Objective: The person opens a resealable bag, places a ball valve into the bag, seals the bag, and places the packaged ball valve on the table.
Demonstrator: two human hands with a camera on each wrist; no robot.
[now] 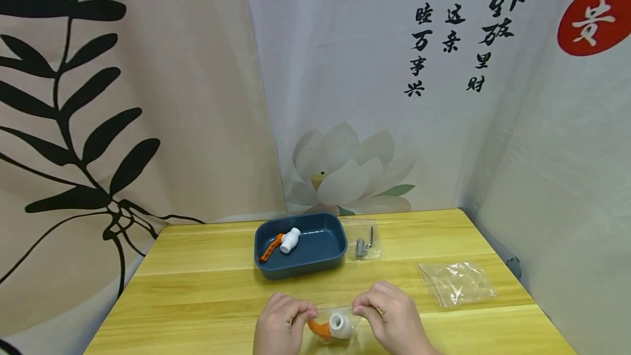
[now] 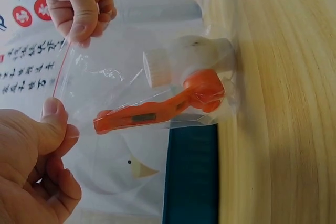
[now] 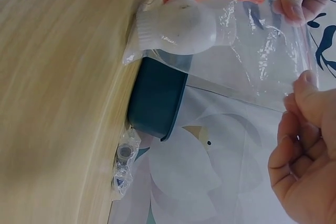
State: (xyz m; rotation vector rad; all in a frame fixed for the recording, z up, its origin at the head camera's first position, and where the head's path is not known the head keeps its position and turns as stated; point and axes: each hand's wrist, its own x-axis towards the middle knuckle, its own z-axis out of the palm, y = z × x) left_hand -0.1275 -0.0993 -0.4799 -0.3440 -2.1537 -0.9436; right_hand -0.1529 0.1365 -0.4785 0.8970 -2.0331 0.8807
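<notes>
A clear zip bag [image 2: 115, 77] with a red line along its top stands upright near the table's front edge, its bottom at the wood. Inside it is a white plastic ball valve [image 3: 181, 24] with an orange lever handle [image 2: 152, 111]. My left hand [image 1: 283, 322] pinches the bag's top left corner between thumb and fingers. The opposite top corner is pinched by my right hand [image 1: 391, 314]. Between the hands the top edge looks stretched straight; whether the zip is sealed, I cannot tell.
Behind the hands, a dark blue tray [image 1: 305, 270] holds another white valve [image 1: 290, 240] with an orange handle [image 1: 272, 248]. Right of the tray lies a small clear bag [image 1: 374, 226] with grey metal parts [image 1: 361, 248]. A flat clear bag [image 1: 458, 284] lies farther right on the wooden table [image 1: 197, 289].
</notes>
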